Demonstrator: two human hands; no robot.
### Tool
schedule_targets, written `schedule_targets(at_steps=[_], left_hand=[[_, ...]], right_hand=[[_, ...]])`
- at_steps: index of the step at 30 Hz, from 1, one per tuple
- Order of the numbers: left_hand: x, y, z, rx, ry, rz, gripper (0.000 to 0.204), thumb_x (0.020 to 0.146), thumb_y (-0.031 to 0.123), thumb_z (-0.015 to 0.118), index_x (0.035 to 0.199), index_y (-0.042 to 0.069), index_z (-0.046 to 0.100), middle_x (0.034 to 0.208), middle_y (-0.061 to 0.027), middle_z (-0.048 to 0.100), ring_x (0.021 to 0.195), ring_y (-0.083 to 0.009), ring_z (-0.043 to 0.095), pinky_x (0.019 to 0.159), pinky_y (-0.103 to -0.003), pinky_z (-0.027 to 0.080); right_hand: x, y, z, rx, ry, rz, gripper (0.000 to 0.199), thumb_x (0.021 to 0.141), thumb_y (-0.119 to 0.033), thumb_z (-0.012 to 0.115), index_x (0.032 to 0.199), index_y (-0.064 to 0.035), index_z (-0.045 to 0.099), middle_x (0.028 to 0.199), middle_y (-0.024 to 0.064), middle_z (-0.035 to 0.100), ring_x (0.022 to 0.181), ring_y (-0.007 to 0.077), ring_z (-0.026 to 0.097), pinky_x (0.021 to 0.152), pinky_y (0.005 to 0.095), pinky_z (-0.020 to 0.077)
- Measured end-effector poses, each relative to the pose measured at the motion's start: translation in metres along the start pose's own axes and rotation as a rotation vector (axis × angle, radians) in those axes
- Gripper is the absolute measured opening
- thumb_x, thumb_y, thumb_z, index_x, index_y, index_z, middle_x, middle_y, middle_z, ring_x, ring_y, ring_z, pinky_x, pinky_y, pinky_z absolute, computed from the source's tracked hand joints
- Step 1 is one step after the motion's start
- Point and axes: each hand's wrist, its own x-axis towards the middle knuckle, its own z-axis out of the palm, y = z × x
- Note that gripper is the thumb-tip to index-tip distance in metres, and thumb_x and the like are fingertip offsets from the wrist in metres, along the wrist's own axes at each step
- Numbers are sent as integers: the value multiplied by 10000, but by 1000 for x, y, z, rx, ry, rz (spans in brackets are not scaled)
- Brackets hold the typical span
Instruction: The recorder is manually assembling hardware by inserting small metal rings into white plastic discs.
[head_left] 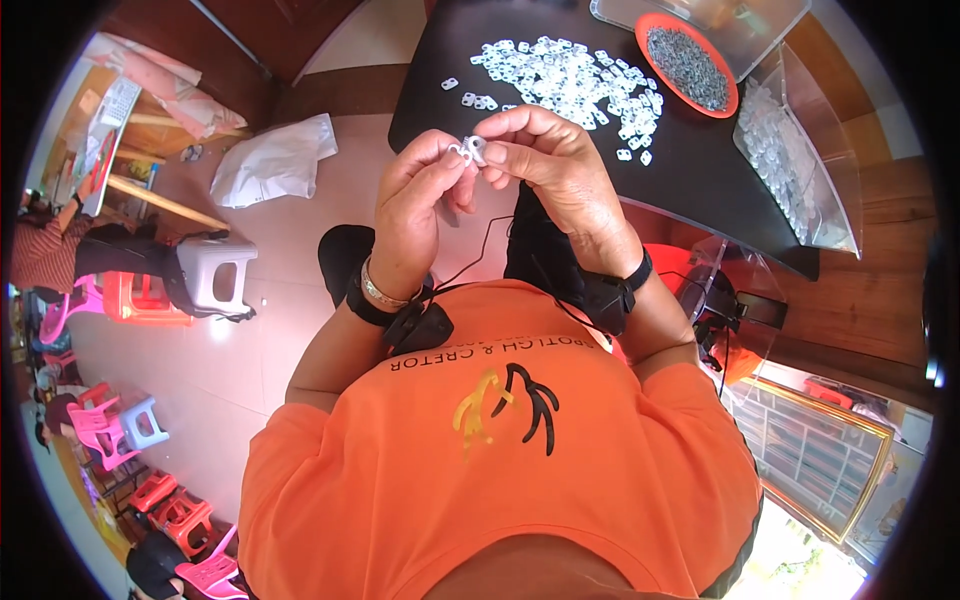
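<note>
Pinching together at chest height, the left hand [415, 205] and the right hand [560, 165] were seen clamped on a small white plastic piece [470, 150], fingertips meeting around it just short of the black table [690, 170]. A heap of matching white pieces [575, 75] was spread on that table beyond the hands. Further back, a red bowl [650, 22] of small grey parts was set near clear plastic containers [800, 150]. A grey stool [215, 275] was left on the floor.
</note>
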Motion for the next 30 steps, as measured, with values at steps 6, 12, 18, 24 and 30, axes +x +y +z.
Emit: schedule_targets(at_steps=[6, 12, 18, 24, 30], left_hand=[[-5, -5, -4, 40, -12, -124, 221, 908, 186, 492, 752, 31, 511, 591, 18, 415, 538, -64, 363, 509, -227, 314], [-5, -4, -4, 50, -4, -127, 222, 908, 167, 499, 734, 28, 503, 585, 25, 393, 527, -57, 336, 495, -230, 305], [-6, -5, -2, 85, 49, -105, 228, 906, 165, 502, 727, 24, 507, 570, 29, 387, 518, -51, 334, 488, -227, 304], [-7, -10, -3, 155, 41, -50, 236, 905, 167, 514, 724, 14, 511, 563, 27, 407, 512, -47, 354, 479, -226, 302], [-8, -11, -4, 148, 17, -30, 240, 912, 169, 517, 732, 11, 517, 558, 27, 407, 509, -47, 356, 471, -224, 297]], right_hand=[[2, -1, -5, 182, 6, 121, 211, 876, -97, 615, 1057, 10, 621, 819, 65, 652, 694, 109, 598, 671, 223, 490], [1, 1, -1, 108, 27, 95, 203, 867, -107, 633, 1038, 3, 636, 819, 61, 653, 697, 107, 599, 671, 222, 491], [-1, 1, -1, 5, 18, -28, 166, 856, -52, 644, 1012, 3, 647, 811, 29, 643, 711, 79, 586, 679, 202, 490], [-6, 0, 1, -180, 8, -125, 156, 853, -32, 646, 1006, -3, 652, 820, 14, 652, 734, 62, 582, 679, 193, 486], [-11, -4, 7, -229, 6, -104, 150, 854, -20, 638, 1001, -18, 665, 851, -1, 646, 763, 67, 565, 707, 205, 464]])
